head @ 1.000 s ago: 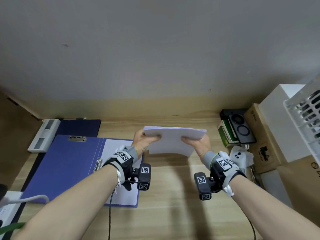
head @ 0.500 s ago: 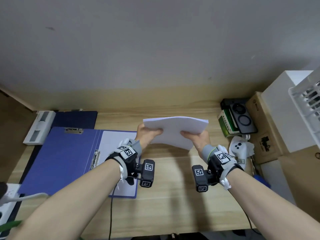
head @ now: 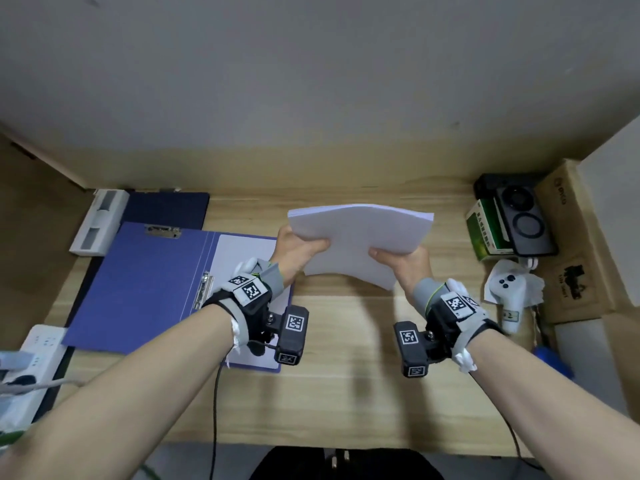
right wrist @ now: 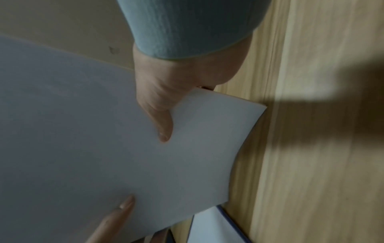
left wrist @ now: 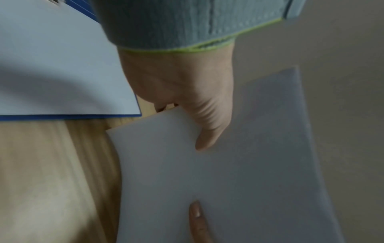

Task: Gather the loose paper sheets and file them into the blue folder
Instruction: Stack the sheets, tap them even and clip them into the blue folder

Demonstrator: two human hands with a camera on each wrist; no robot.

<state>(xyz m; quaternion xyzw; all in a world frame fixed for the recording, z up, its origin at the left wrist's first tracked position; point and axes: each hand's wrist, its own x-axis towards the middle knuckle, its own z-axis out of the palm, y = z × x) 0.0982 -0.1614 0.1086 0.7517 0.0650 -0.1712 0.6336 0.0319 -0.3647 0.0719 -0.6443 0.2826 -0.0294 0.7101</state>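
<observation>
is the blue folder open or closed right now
Open. The blue folder lies spread flat on the desk, its inside clip and a white sheet showing, while both hands hold the paper stack beside it.

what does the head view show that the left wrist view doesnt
Only the head view shows the whole open blue folder with its metal clips, the right hand as a whole, and the boxes at the desk's right edge. Only the left wrist view shows the left hand's thumb close up, pressed on top of the paper stack. Both show both hands holding the stack above the wooden desk.
</observation>
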